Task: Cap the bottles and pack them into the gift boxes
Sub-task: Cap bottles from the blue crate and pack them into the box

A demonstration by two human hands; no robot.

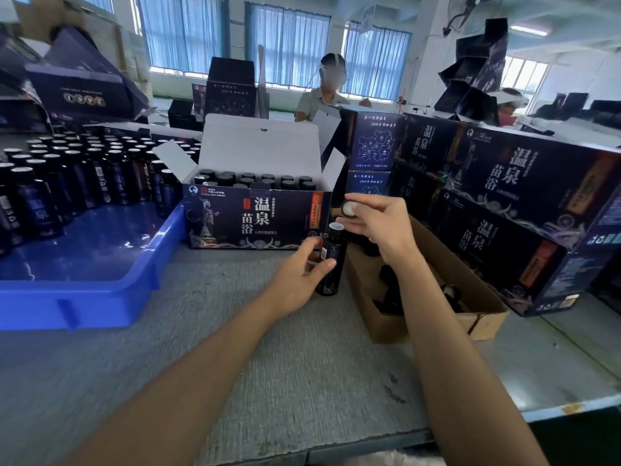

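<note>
Your left hand (299,277) grips the dark bottle (331,264) around its middle, thumb on the near side and fingers curled behind, and the bottle stands almost upright over the grey table (235,331); you cannot tell from here whether its base rests on the surface. Take that bottle as the centre of the dial. Its white-rimmed mouth is uncovered, and just above it, toward 1 o'clock, your right hand (379,227) pinches a black cap (349,208) between thumb and fingertips, the cap's pale inside turned toward you. The two hands are close together but each holds its own thing, and the cap is clear of the bottle's neck. At 10 o'clock the open gift box (255,216) sits with its white flaps raised and rows of capped bottles (248,179) filling it. Out at 9 o'clock the blue tray (100,304) holds the uncapped bottles (33,196), packed at its far end. At 4 o'clock, just beside your right forearm, lies a brown cardboard box (386,317) with loose black caps (450,292) in it. At 2 o'clock stand stacked closed gift boxes (504,196), and at 12 o'clock, well apart, another person (322,99) sits across the table.
</note>
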